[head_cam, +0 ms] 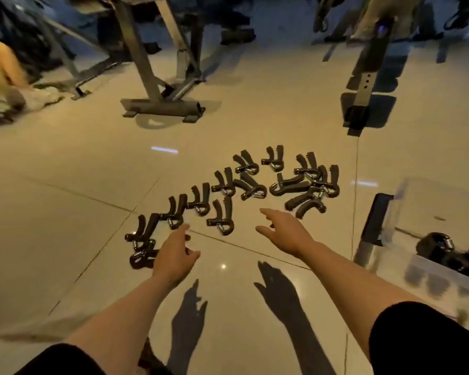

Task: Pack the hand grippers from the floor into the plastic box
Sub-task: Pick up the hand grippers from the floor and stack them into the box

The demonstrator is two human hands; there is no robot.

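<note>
Several black hand grippers (251, 185) with metal springs lie in a loose arc on the tiled floor, from lower left to upper right. My left hand (175, 253) reaches out above the floor with fingers apart, just right of the lowest-left hand gripper (141, 257). My right hand (284, 230) is stretched forward, fingers spread and empty, a little below the right cluster (306, 201). A clear plastic box (417, 269) stands at the right edge with a couple of hand grippers (439, 247) inside.
A grey metal equipment frame with a tubular foot (163, 106) stands behind the grippers. Another dark upright post (363, 98) stands at the upper right. A person in yellow (3, 69) is at the far left. A black box latch (377, 220) faces the grippers.
</note>
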